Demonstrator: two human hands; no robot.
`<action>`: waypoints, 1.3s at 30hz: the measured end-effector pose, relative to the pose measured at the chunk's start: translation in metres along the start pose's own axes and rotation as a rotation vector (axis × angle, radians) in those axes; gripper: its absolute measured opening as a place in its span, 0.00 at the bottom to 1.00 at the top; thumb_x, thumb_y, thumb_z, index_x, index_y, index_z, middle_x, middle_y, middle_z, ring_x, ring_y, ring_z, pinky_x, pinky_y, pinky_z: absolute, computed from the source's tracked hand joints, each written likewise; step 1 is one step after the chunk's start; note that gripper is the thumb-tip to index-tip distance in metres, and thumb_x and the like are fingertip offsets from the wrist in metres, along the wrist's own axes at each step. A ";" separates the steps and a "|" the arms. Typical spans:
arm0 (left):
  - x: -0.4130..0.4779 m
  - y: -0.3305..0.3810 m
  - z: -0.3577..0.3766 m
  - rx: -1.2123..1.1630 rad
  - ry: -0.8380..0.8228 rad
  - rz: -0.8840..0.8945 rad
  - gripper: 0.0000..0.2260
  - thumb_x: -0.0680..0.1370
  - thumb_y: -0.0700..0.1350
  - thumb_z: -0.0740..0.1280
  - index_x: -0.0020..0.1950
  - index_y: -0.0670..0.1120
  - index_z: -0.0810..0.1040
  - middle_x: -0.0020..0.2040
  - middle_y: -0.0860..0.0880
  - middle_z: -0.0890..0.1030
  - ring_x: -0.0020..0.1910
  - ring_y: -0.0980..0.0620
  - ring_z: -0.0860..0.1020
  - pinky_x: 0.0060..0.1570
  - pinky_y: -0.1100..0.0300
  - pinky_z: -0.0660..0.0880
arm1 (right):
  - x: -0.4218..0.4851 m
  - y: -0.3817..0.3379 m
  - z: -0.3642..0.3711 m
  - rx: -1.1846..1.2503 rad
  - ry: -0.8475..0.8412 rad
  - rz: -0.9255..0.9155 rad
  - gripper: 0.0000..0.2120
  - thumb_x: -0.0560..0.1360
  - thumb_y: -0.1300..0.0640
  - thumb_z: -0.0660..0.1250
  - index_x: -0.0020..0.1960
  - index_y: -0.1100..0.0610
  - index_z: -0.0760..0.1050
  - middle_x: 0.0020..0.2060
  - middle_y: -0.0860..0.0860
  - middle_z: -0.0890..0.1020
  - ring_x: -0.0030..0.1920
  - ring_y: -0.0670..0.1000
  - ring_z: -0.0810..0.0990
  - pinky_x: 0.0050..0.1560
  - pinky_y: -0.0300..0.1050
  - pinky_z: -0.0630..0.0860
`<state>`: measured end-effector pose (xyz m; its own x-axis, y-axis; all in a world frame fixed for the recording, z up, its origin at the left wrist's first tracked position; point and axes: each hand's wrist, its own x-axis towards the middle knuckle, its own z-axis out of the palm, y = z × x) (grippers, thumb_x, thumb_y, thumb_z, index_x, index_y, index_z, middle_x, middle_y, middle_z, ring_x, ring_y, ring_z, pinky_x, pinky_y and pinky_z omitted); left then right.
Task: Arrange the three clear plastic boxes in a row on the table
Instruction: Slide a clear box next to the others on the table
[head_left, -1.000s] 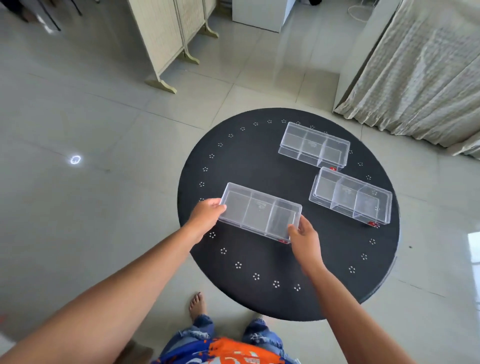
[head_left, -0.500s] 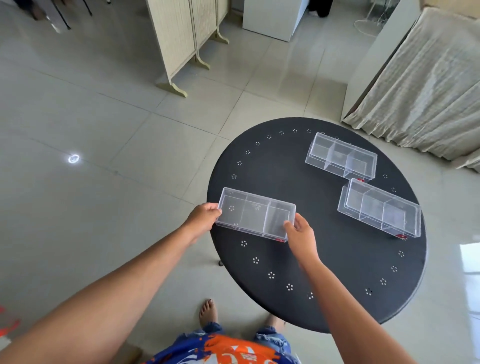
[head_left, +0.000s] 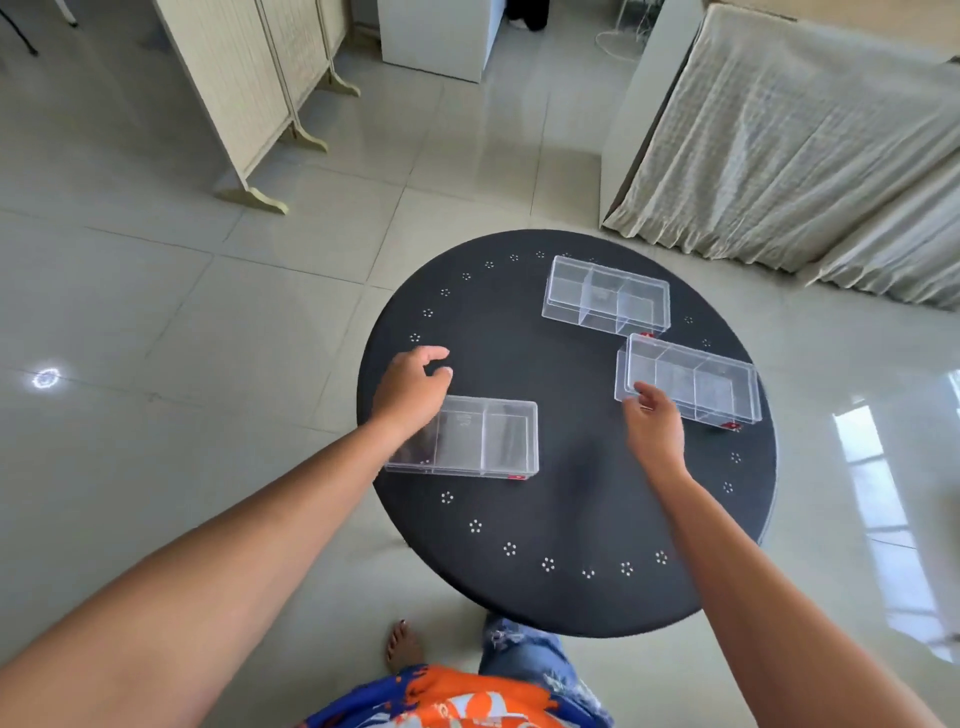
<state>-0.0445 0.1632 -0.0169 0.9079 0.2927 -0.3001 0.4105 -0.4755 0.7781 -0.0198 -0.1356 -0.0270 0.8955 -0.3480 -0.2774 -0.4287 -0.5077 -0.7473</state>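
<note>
Three clear plastic boxes with inner dividers lie on a round black table (head_left: 571, 519). The near-left box (head_left: 483, 439) rests flat by the table's left edge. My left hand (head_left: 413, 387) hovers above its left end, fingers curled apart, holding nothing. A second box (head_left: 693, 384) lies at the right; my right hand (head_left: 652, 418) has its fingertips at that box's near-left corner. Whether they grip it I cannot tell. The third box (head_left: 605, 293) sits at the far side, just behind the second.
A cream folding screen (head_left: 249, 98) stands on the tiled floor at the far left. A white cabinet (head_left: 441, 36) is at the back and a cloth-draped piece of furniture (head_left: 805, 145) is close behind the table on the right. My foot (head_left: 402, 644) is under the table's near edge.
Both hands have let go of the near-left box, which now rests on the table. My left hand has risen above it; my right hand has moved right to the second box.
</note>
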 end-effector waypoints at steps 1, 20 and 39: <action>0.005 0.011 0.008 -0.002 -0.035 0.017 0.16 0.76 0.49 0.63 0.63 0.54 0.78 0.65 0.49 0.78 0.61 0.51 0.77 0.57 0.58 0.71 | 0.011 0.001 -0.010 -0.020 0.034 0.004 0.20 0.79 0.57 0.62 0.71 0.56 0.75 0.64 0.58 0.79 0.55 0.54 0.78 0.52 0.45 0.70; 0.059 0.152 0.208 -0.032 -0.591 -0.114 0.31 0.77 0.50 0.64 0.78 0.44 0.59 0.75 0.47 0.68 0.74 0.47 0.65 0.70 0.53 0.63 | 0.154 0.076 -0.111 0.030 0.081 0.330 0.26 0.80 0.52 0.66 0.74 0.62 0.68 0.69 0.58 0.76 0.69 0.60 0.74 0.67 0.52 0.70; 0.061 0.066 0.075 -0.188 -0.304 -0.094 0.09 0.76 0.51 0.64 0.55 0.53 0.74 0.50 0.59 0.69 0.52 0.56 0.68 0.54 0.56 0.66 | 0.062 0.003 0.004 0.309 -0.199 0.160 0.14 0.73 0.67 0.62 0.51 0.55 0.81 0.43 0.47 0.85 0.42 0.46 0.80 0.41 0.39 0.74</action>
<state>0.0448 0.0869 -0.0253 0.8626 0.0548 -0.5029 0.4957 -0.2895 0.8188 0.0354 -0.1556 -0.0487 0.8388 -0.2291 -0.4940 -0.5360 -0.1881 -0.8230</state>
